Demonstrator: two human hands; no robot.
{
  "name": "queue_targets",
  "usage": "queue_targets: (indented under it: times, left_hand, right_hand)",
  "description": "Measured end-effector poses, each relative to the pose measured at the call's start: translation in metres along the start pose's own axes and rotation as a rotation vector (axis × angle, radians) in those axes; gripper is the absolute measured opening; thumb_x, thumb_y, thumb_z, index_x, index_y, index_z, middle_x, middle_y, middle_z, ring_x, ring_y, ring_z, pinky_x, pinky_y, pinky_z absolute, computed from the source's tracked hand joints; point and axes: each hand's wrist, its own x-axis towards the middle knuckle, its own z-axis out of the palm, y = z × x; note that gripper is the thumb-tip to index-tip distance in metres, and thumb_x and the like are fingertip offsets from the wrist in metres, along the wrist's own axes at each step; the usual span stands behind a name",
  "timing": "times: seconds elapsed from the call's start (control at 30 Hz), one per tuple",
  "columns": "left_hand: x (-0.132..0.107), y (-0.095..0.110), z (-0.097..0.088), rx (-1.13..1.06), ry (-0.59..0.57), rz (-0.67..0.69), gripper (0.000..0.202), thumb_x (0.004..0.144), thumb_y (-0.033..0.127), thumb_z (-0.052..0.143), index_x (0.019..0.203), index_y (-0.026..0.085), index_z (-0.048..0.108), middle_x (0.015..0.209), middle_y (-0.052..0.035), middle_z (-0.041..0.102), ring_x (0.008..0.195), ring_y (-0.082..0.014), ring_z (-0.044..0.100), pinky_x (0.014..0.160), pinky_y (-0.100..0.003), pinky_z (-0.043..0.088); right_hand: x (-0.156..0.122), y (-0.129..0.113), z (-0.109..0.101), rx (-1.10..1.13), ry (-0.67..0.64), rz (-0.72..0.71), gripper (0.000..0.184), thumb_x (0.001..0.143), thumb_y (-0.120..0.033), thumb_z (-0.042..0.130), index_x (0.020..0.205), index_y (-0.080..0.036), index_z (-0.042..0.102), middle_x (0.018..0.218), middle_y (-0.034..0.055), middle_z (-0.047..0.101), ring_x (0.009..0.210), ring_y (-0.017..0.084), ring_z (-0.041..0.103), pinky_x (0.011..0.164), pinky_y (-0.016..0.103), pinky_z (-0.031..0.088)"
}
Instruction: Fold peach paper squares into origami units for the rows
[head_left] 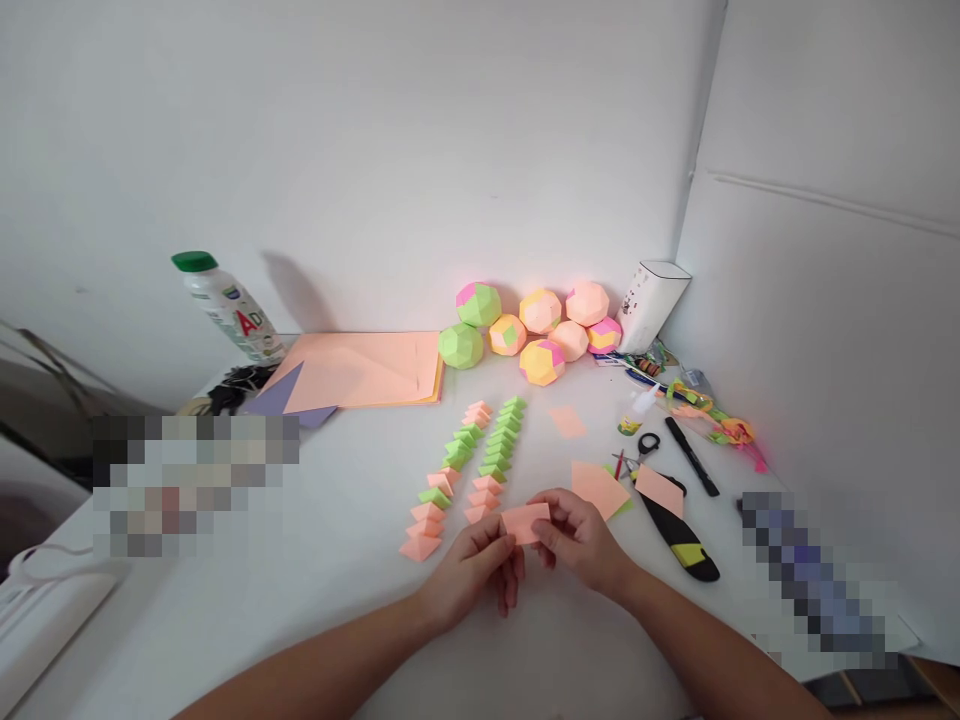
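Between both hands, above the table's near part, is a small peach paper rectangle (526,522). My left hand (480,560) pinches its left end between thumb and fingers. On its right end, my right hand (574,535) grips the paper, thumb in front and fingers behind. Just beyond the hands run two rows of folded paper units, a peach and green row (455,450) and a mostly green row (501,450) with peach units at its near end. Peach paper pieces (600,488) lie right of my right hand, a green edge showing beneath.
Several paper polyhedron balls (541,312) sit by the wall. Peach sheets (360,365) and a bottle (232,310) are at left. On the right are scissors (646,447), a black pen (691,456), a black-and-yellow cutter (675,530), a glue bottle (641,405) and a white box (651,305).
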Motion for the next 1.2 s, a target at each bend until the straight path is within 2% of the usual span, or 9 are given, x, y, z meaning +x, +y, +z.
queue_targets:
  times: [0.2,0.27,0.4,0.53,0.67,0.77,0.9,1.03,1.2]
  left_hand:
    - [-0.002,-0.002,0.001,-0.06,0.051,0.035,0.032,0.084,0.039,0.055,0.064,0.018,0.04,0.057,0.0015,0.06,0.035,-0.0089,0.054,0.032,-0.018,0.039]
    - [-0.002,0.001,0.003,-0.088,0.071,0.063,0.031,0.083,0.04,0.056,0.068,0.018,0.04,0.063,0.0005,0.062,0.042,-0.0108,0.058,0.036,-0.02,0.044]
    - [0.001,0.004,0.005,-0.043,0.059,0.088,0.031,0.082,0.043,0.06,0.08,0.02,0.039,0.067,-0.0005,0.066,0.051,-0.0136,0.062,0.04,-0.021,0.046]
    - [0.003,0.001,0.002,0.021,0.043,0.029,0.035,0.078,0.045,0.064,0.076,0.018,0.042,0.053,0.0041,0.06,0.035,-0.0072,0.052,0.035,-0.017,0.039]
    - [0.003,0.0,0.002,0.026,0.063,0.013,0.036,0.075,0.047,0.066,0.081,0.017,0.048,0.054,0.0043,0.06,0.031,-0.0026,0.04,0.031,-0.014,0.028]
    - [0.002,0.004,0.003,-0.007,0.042,0.055,0.034,0.078,0.047,0.063,0.083,0.017,0.048,0.066,-0.0013,0.067,0.038,-0.0053,0.048,0.036,-0.016,0.037]
    - [0.003,0.008,0.004,0.032,0.083,0.012,0.034,0.077,0.047,0.063,0.076,0.017,0.048,0.057,-0.0003,0.064,0.04,-0.0101,0.055,0.041,-0.022,0.043]
    - [0.004,0.006,0.004,-0.009,0.168,0.044,0.036,0.079,0.05,0.06,0.072,0.017,0.047,0.055,0.0014,0.062,0.038,-0.0107,0.055,0.041,-0.022,0.04]
    - [0.006,0.007,0.007,-0.129,0.11,0.083,0.041,0.079,0.057,0.055,0.072,0.018,0.046,0.056,-0.0014,0.062,0.049,-0.0162,0.061,0.038,-0.022,0.04]
  right_hand:
    - [0.0,-0.005,-0.003,-0.019,0.039,-0.031,0.025,0.086,-0.038,0.055,0.094,-0.015,0.056,0.058,-0.0046,0.051,0.046,0.007,0.046,0.047,0.022,0.041]
    - [0.0,-0.005,-0.003,-0.008,0.053,-0.031,0.026,0.085,-0.04,0.056,0.092,-0.015,0.055,0.058,-0.0049,0.05,0.046,0.007,0.046,0.047,0.021,0.041]
    - [0.002,-0.002,-0.001,-0.022,-0.036,0.007,0.029,0.084,-0.044,0.056,0.088,-0.015,0.055,0.057,-0.0039,0.052,0.046,0.009,0.048,0.046,0.022,0.04]
    - [0.003,0.0,-0.002,-0.134,-0.018,0.002,0.027,0.082,-0.041,0.059,0.081,-0.015,0.058,0.064,-0.0011,0.055,0.056,0.011,0.052,0.051,0.022,0.042]
    - [0.003,0.0,-0.005,-0.063,-0.008,0.033,0.025,0.081,-0.039,0.061,0.092,-0.016,0.058,0.064,-0.0032,0.054,0.053,0.01,0.051,0.049,0.022,0.044]
    - [0.001,0.001,-0.005,0.012,0.008,0.01,0.026,0.084,-0.041,0.057,0.092,-0.017,0.057,0.061,-0.0034,0.055,0.049,0.011,0.054,0.05,0.024,0.047]
    - [0.0,0.002,-0.005,-0.02,0.042,-0.017,0.03,0.085,-0.044,0.055,0.092,-0.015,0.061,0.057,-0.0016,0.06,0.052,0.015,0.062,0.056,0.029,0.051]
    - [0.0,0.002,-0.005,0.0,-0.051,-0.035,0.037,0.086,-0.046,0.054,0.104,-0.014,0.061,0.062,0.004,0.068,0.056,0.018,0.066,0.057,0.033,0.053]
    - [0.0,0.002,-0.005,-0.007,-0.154,-0.09,0.027,0.085,-0.038,0.058,0.094,-0.014,0.066,0.062,0.0043,0.068,0.056,0.016,0.065,0.054,0.03,0.052]
